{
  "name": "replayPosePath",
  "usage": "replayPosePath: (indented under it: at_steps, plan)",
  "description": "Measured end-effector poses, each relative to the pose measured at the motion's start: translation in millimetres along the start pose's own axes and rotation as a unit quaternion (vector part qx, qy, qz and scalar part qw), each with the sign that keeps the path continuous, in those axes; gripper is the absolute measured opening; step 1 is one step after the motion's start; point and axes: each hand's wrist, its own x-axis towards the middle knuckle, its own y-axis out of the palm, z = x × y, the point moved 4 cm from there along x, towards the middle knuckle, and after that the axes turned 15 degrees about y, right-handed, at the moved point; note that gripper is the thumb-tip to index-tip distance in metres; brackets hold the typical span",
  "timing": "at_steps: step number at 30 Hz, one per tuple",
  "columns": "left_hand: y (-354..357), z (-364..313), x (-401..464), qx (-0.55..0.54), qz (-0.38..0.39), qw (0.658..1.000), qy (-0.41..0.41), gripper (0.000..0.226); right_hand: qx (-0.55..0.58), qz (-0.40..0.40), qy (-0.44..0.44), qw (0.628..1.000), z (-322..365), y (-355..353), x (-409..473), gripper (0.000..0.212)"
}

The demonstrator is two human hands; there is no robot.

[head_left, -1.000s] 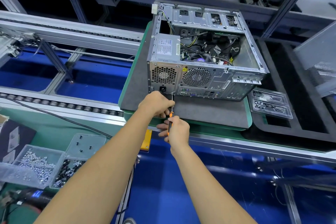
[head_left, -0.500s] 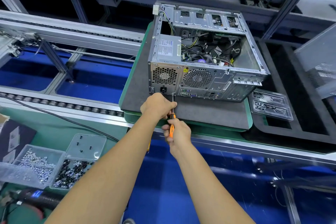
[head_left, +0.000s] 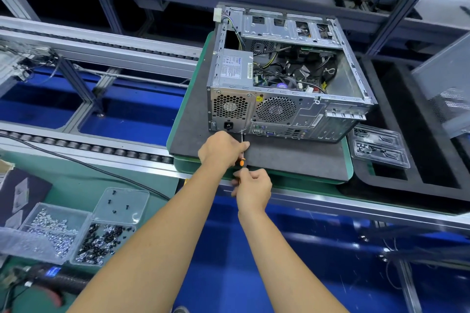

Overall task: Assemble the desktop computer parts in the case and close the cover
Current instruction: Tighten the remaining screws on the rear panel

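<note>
Open computer case (head_left: pixel 287 76) lies on its side on a grey mat (head_left: pixel 292 157) atop a green pallet (head_left: pixel 347 168), rear panel facing the camera, side cover off, power supply (head_left: pixel 234 68) and cables visible inside. Left hand (head_left: pixel 220 148) has fingers curled around the thin shaft of a screwdriver (head_left: pixel 242 152) just below the rear panel's bottom edge, near the power socket. Right hand (head_left: pixel 253 189) grips the orange-and-black handle from below, fingers wrapped. Tip touches the case at the lower rear edge; screw itself too small to tell. Clear trays of screws (head_left: pixel 76 234) sit lower left, well apart from the case. Another clear tray (head_left: pixel 379 145) just right of the pallet
</note>
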Motion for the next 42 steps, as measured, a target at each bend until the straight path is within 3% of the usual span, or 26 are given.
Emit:
replayPosePath:
  at_steps: [2,4,5,7,8,9,10,13,16,19,23,26,29,32,37,42]
  plan:
    - [-0.3,-0.3,-4.1,0.000,-0.015,0.999,0.033,0.038,0.027,0.005,0.024,0.999,-0.9,-0.8,2.6,0.010]
    - [-10.1,-6.4,-18.1,-0.007,-0.125,0.985,0.118,0.021,0.041,0.008,0.043,0.998,-1.8,-0.8,4.6,0.011]
    - [-22.4,-12.4,-27.3,0.001,-0.226,0.953,0.203,0.017,0.043,0.010,0.046,0.998,-2.5,-0.4,5.6,0.012]
    - [-50.7,-29.0,-42.7,0.059,-0.408,0.820,0.398,0.030,0.056,0.018,0.047,0.997,-3.1,1.1,6.1,0.010]
    - [-67.0,-39.8,-41.4,0.104,-0.439,0.762,0.464,0.037,0.065,0.021,0.050,0.996,-3.3,1.7,6.3,0.009]
    - [-82.9,-53.4,-30.6,0.156,-0.415,0.736,0.512,0.044,0.074,0.019,0.055,0.996,-4.0,2.2,6.6,0.009]
    - [-96.7,-69.7,-13.9,0.204,-0.353,0.731,0.547,0.051,0.081,0.015,0.058,0.995,-4.3,2.6,6.4,0.008]
    - [-115.2,-113.6,36.0,0.345,-0.088,0.745,0.564,0.073,0.065,-0.012,0.042,0.997,-2.0,4.6,5.5,0.012]
    - [-98.4,-121.0,60.3,0.330,0.081,0.786,0.516,0.069,0.064,-0.029,0.037,0.997,-1.3,6.2,6.4,0.019]
    - [-82.8,-113.1,69.3,0.301,0.055,0.798,0.518,0.051,0.056,-0.047,0.024,0.997,-2.6,6.9,6.5,0.016]
    - [-81.8,-112.7,71.0,0.294,0.007,0.794,0.532,0.054,-0.006,-0.072,0.020,0.997,0.0,8.3,3.0,0.019]
    - [-82.3,-111.5,72.8,0.283,0.009,0.798,0.533,0.053,0.078,0.013,0.099,0.992,0.1,8.8,5.6,0.018]
    - [-83.6,-112.3,73.6,0.270,0.014,0.804,0.529,0.052,0.203,0.164,0.242,0.934,-1.3,17.7,-0.6,0.017]
    - [-84.7,-112.8,74.5,0.259,0.020,0.810,0.526,0.053,0.239,0.221,0.283,0.902,-4.6,22.6,-2.9,0.015]
    - [-85.6,-117.0,71.8,0.262,0.036,0.811,0.522,0.054,0.203,0.135,0.211,0.947,-0.3,16.0,-2.7,0.002]
    - [-84.0,-116.8,61.9,0.270,0.030,0.812,0.517,0.053,0.056,-0.013,0.085,0.995,-8.4,9.5,-7.4,0.019]
